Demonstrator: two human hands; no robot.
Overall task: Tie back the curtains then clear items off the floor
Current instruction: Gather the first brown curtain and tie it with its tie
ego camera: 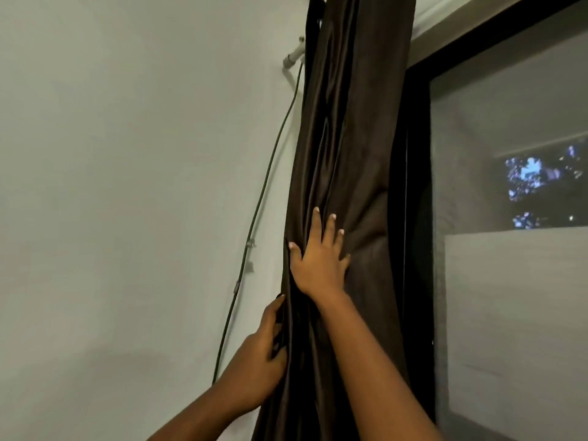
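Right hand [319,259] lies flat w/ fingers spread, pressing the front of the gathered curtain [350,154]; left hand [257,364], lower down, curls its fingers round the curtain's wall-side edge. The dark satin-like cloth hangs bunched between wall [127,186] & window frame [416,186]; it's prob. soft, slippery & fairly light, so best circled at mid-height where the folds narrow. Count: 2 hands, 1 curtain, 1 thin cable [264,186] down the wall; no tie-back seen.

We recorded a plain dark brown satin curtain [350,154], a pale grey-green wall [127,154], a black window frame [418,186] and a dark green cable [270,170].
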